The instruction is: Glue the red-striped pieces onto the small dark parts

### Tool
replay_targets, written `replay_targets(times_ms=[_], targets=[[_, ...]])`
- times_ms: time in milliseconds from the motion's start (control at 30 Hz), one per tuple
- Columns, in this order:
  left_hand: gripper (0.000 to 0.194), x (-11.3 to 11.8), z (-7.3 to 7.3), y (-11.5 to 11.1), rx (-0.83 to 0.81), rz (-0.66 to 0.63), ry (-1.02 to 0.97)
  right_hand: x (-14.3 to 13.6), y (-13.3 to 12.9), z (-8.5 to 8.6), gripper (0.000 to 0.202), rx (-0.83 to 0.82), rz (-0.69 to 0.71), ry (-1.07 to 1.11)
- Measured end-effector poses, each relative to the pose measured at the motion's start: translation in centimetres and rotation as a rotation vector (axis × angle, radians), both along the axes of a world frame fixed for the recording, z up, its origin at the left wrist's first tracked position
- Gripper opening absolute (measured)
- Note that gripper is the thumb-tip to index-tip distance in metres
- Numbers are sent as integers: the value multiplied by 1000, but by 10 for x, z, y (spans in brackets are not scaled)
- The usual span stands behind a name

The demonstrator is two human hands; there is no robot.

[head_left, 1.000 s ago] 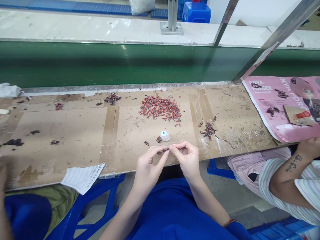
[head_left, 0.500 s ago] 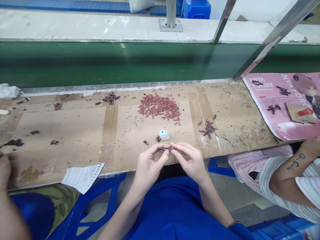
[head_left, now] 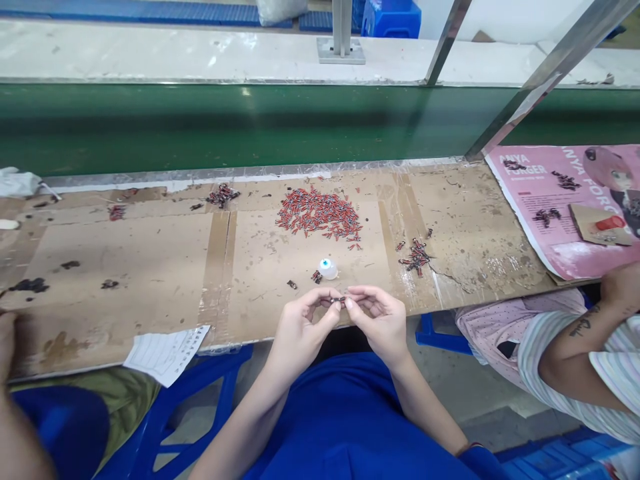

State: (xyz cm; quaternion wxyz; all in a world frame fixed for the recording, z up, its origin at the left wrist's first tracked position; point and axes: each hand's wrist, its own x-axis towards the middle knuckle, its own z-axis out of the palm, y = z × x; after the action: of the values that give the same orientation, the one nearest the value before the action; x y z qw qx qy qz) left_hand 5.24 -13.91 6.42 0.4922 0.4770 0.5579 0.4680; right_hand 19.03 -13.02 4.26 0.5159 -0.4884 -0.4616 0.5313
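Between the fingertips of both hands, at the near edge of the bench, is a small dark-and-red part [head_left: 339,300]; its exact kind is too small to tell. My left hand [head_left: 306,325] pinches it from the left. My right hand [head_left: 379,321] is closed at its right end, thumb against fingers. Just beyond the fingers stands a small white bottle [head_left: 328,269] with a blue tip. Beside it lie a small dark red part [head_left: 317,277] and a dark piece [head_left: 292,285]. Farther back spreads a heap of small red-and-black parts [head_left: 319,213].
Cardboard [head_left: 280,313] covers the bench. Smaller clusters lie right [head_left: 417,257] and back left [head_left: 223,195]. A paper sheet [head_left: 167,353] overhangs the front edge. A pink poster [head_left: 543,250] lies at right. Co-workers' arms show at right [head_left: 575,347] and left [head_left: 13,400]. A green belt [head_left: 250,127] runs behind.
My right hand has shifted and turned slightly at the part, its fingers curling more. The part shows less between the fingertips. The co-worker's arm at right has moved a little.
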Motion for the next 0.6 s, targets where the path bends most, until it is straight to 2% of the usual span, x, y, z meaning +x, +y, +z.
replay_targets(times_ms=[233, 367, 433, 533, 600], targets=[[13, 4, -9, -1, -25, 14, -14, -2, -1, -1, 10, 120, -13, -112], [13, 15, -22, -2, 82, 72, 141, 2, 3, -4, 11, 282, -12, -271], [24, 16, -25, -4, 163, 84, 227, 13, 9, -10, 12, 340, -25, -348], [46, 4, -26, -7, 260, 156, 375, 43, 24, -24, 11, 337, -179, -470], [38, -13, -27, -6, 290, 241, 517, 65, 37, -33, 15, 308, -307, -562]])
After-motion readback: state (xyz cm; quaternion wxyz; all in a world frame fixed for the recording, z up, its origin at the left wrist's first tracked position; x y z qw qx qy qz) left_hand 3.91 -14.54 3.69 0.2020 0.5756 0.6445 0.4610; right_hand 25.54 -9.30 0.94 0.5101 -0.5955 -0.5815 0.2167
